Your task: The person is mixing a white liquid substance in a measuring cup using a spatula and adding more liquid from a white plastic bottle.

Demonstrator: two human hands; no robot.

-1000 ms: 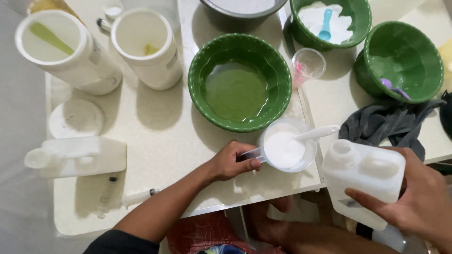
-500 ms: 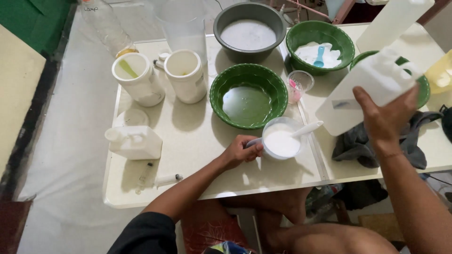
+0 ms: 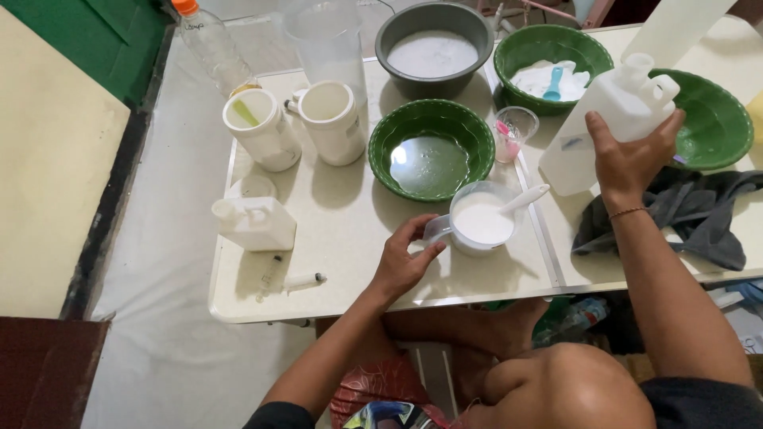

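My left hand [image 3: 401, 260] grips the handle of a clear measuring cup [image 3: 479, 220] full of white powder, with a white spoon [image 3: 523, 199] resting in it, on the low white table [image 3: 350, 238]. My right hand [image 3: 629, 155] holds a white plastic jerrycan [image 3: 606, 119] tilted in the air above the table's right side, its open neck up and to the right. A green bowl [image 3: 431, 148] with greenish liquid sits just behind the cup.
Two white mugs [image 3: 258, 127] [image 3: 331, 119], a clear jug [image 3: 326, 36], a grey bowl of white powder [image 3: 433, 48], two more green bowls [image 3: 548, 63] [image 3: 711, 115], a small pink-stained cup [image 3: 513, 131], a small white jerrycan [image 3: 254, 222], a syringe [image 3: 290, 280], a dark cloth [image 3: 675, 218] and a bottle [image 3: 208, 44].
My right hand has lifted the jerrycan from near my lap up over the table. The left hand stays on the cup handle. The camera view has pulled back.
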